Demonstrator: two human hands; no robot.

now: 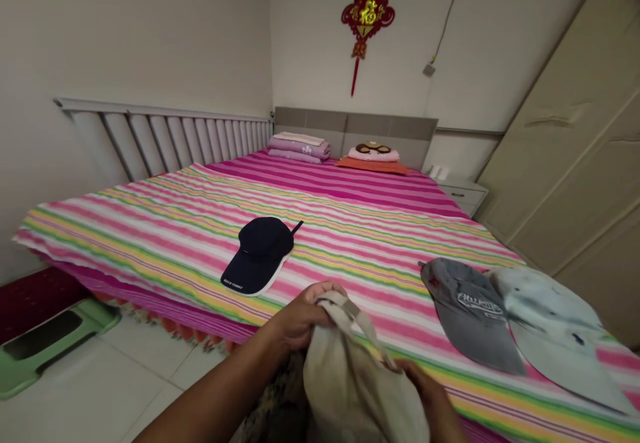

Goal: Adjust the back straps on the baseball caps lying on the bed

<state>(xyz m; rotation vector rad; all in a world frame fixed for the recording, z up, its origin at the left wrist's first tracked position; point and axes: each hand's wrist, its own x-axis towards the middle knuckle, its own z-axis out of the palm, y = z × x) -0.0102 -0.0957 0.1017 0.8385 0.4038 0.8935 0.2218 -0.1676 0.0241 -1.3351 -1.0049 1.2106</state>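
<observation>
A beige cap (350, 376) is held between my two hands over the near edge of the bed, its back strap toward the bed. My left hand (305, 313) grips the rim on the left, thumb and fingers closed on the fabric. On the other side, my right hand (425, 389) closes on the cap's right edge, its fingers partly hidden. A dark navy cap (263, 249) lies on the striped sheet beyond my left hand. To the right, a grey cap (465, 309) with white lettering rests beside a pale cap (550, 323), their edges touching or overlapping.
The bed's striped sheet (165, 229) spreads ahead. Folded purple bedding (299, 148) and a pink-and-orange pile (373, 157) sit by the headboard (320, 123). A white railing (170, 133) lines the left. A green stool (55, 343) stands on the floor; a nightstand (463, 193) is at right.
</observation>
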